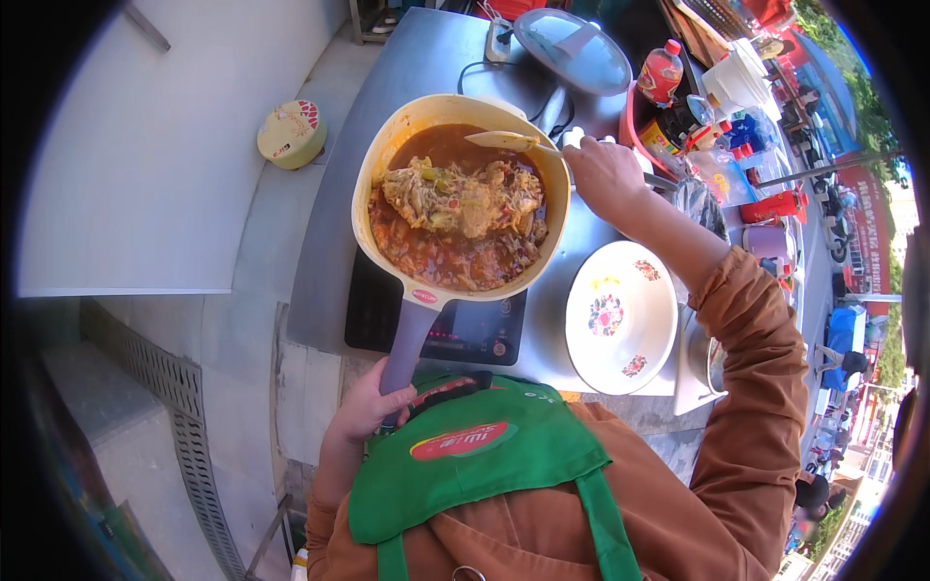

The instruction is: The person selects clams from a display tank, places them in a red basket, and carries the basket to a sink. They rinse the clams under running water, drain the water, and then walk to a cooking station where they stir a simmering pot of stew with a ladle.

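Note:
My left hand [374, 403] grips the purple-grey handle [408, 341] of a cream-coloured wok pan [361, 218]. The pan stands over a black induction cooker [465, 327] with lit red indicators. Inside it, a mound of cooked shredded food [465, 196] sits in reddish-brown sauce [436, 141]. My right hand [607, 174] is closed around the handle of a cooking spatula. The spatula's pale blade [501, 140] is held over the sauce near the pan's far right side. A white enamel basin [654, 341] with printed flowers lies to the right of the pan, below my right forearm.
A glass lid [574, 51] lies beyond the pan, near a white power strip [498, 40] and its cord. Bottles, including a red-capped one [660, 72], crowd the right. A round yellowish tin [292, 134] stands left of the steel table [327, 218]. People are in the background.

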Tool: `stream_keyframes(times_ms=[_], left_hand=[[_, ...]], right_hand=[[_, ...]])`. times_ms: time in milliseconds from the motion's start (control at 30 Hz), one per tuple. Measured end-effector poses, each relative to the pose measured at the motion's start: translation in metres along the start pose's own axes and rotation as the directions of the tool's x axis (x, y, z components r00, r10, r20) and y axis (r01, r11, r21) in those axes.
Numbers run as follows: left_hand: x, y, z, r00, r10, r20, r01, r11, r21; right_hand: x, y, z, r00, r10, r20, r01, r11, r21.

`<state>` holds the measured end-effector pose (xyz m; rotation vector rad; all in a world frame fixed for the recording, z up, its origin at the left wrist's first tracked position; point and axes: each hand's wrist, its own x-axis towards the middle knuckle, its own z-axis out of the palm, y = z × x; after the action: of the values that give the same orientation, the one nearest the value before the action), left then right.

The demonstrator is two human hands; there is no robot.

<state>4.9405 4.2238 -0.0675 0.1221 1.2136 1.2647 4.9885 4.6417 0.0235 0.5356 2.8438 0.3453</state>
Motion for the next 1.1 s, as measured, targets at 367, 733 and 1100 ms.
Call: stream_keyframes(times_ms=[367,733,1100], left_hand=[[0.004,0.004,0.003,0.997,-0.082,-0.012,0.081,0.996,-0.043],[0.008,-0.001,0.003,0.994,-0.099,-0.043,0.1,0.995,0.012],[0.006,0.001,0.003,0.997,-0.081,-0.011,0.081,0.997,0.008]], right_hand=[[0.052,0.054,0.02,0.874,-0.152,0.462,0.095,0.985,0.144],[0.08,0.033,0.044,0.863,-0.315,0.394,0.038,0.819,0.573],[0.073,0.028,-0.004,0.919,-0.331,0.215,0.246,0.906,0.344]])
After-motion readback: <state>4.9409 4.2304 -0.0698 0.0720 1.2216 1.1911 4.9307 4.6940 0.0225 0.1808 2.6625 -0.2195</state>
